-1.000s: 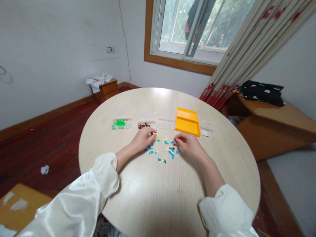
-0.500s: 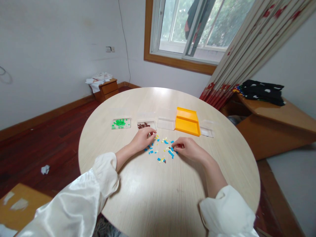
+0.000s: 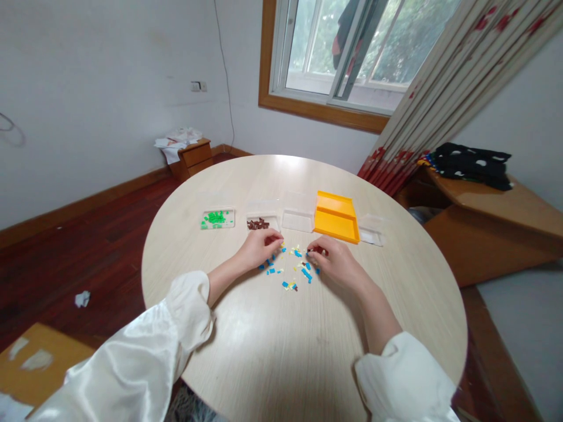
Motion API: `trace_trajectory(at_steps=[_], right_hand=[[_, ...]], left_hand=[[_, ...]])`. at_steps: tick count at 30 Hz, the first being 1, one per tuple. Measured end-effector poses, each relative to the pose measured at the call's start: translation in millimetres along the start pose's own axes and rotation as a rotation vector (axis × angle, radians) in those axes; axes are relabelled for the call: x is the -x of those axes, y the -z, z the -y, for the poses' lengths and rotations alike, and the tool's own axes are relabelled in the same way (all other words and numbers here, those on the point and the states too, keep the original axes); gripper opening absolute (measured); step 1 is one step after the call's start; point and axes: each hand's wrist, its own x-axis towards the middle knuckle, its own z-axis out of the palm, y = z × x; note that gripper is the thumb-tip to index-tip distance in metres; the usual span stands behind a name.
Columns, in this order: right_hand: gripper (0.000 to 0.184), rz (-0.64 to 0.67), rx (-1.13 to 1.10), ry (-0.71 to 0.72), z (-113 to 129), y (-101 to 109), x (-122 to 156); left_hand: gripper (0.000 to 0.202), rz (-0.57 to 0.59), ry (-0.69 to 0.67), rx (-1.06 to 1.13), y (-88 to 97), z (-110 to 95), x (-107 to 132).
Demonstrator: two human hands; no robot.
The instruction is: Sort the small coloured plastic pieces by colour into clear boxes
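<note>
A scatter of small blue, yellow and brown plastic pieces (image 3: 288,271) lies on the round wooden table (image 3: 281,351). My left hand (image 3: 259,248) rests at the scatter's left edge, fingers curled together at their tips near a clear tray of brown pieces (image 3: 259,223). My right hand (image 3: 332,264) sits at the scatter's right edge, thumb and fingers pinched on a small dark brown piece (image 3: 311,251). Both arms wear white satin sleeves.
Behind the hands stands a row of trays: one with green pieces (image 3: 217,219), an empty clear one (image 3: 297,220), an orange one (image 3: 336,216), another clear one (image 3: 372,230). A wooden desk with dark cloth (image 3: 477,166) is at right; a curtain and window lie beyond.
My right hand dipped into the scatter and now holds a small brown piece pinched at its fingertips. My left hand has closed its fingers a little but stays in place.
</note>
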Motion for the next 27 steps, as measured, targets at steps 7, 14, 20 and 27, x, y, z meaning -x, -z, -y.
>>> trace_trajectory(at_steps=[7,14,20,27], right_hand=[[0.009,-0.112,-0.12,0.133,24.1,-13.6,-1.7],[0.009,-0.105,-0.15,0.177,28.2,-24.2,-0.8],[0.014,-0.145,-0.127,0.199,23.6,-27.2,1.3],[0.015,-0.248,-0.08,0.3,25.7,-26.7,1.0]], left_hand=[[0.018,0.19,0.289,0.587,-11.6,-8.6,3.0],[0.028,0.23,0.335,0.68,-11.5,-7.5,4.5],[0.026,0.225,0.333,0.718,-10.5,-6.8,3.9],[0.023,0.247,0.369,0.774,-6.8,-6.0,4.4]])
